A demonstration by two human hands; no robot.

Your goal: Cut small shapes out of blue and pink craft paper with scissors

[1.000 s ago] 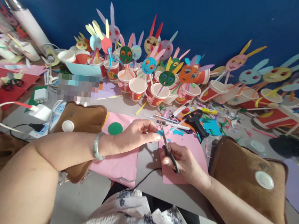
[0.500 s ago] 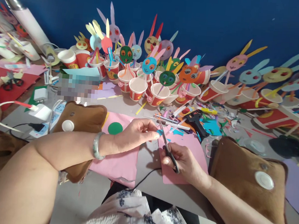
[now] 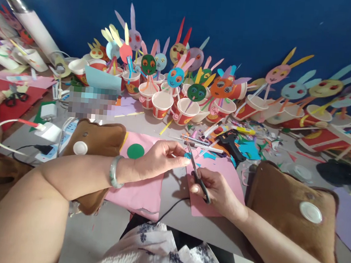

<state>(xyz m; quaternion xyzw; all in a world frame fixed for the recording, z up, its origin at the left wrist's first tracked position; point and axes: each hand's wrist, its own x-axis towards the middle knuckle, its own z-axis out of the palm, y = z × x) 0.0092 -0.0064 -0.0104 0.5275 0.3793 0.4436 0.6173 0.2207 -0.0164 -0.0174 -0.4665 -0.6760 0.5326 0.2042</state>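
A deep blue wall (image 3: 249, 23) fills the background, and below it runs a grey counter (image 3: 173, 192). 2 brown plush pouches, a right pouch (image 3: 279, 210) and a left pouch (image 3: 104, 139), lie on it, each bearing a round white disc. Between them are 2 pink sheets: a left pink sheet (image 3: 140, 196) under the left forearm and a right pink sheet (image 3: 228, 164) partly beneath the scissors. A row of red-and-white paper cups (image 3: 161, 105) stands near the wall, many holding rabbit faces on sticks, such as a green face (image 3: 196, 92) with yellow ears.

The left hand (image 3: 164, 157) reaches in over the counter, and the right hand (image 3: 215, 188) is above the right pink sheet. Behind them, a black glue gun (image 3: 231, 144) lies among paper scraps. The right fingers wrap the black handles of the scissors (image 3: 201, 186), whose blades point up and away. A pale green bangle (image 3: 114, 171) circles the left wrist, near a green disc (image 3: 135, 151) on the left pink sheet. Smallest is a blue paper piece (image 3: 187, 154), pinched between the left thumb and fingers just beside the blades; whether they touch it, I cannot tell.
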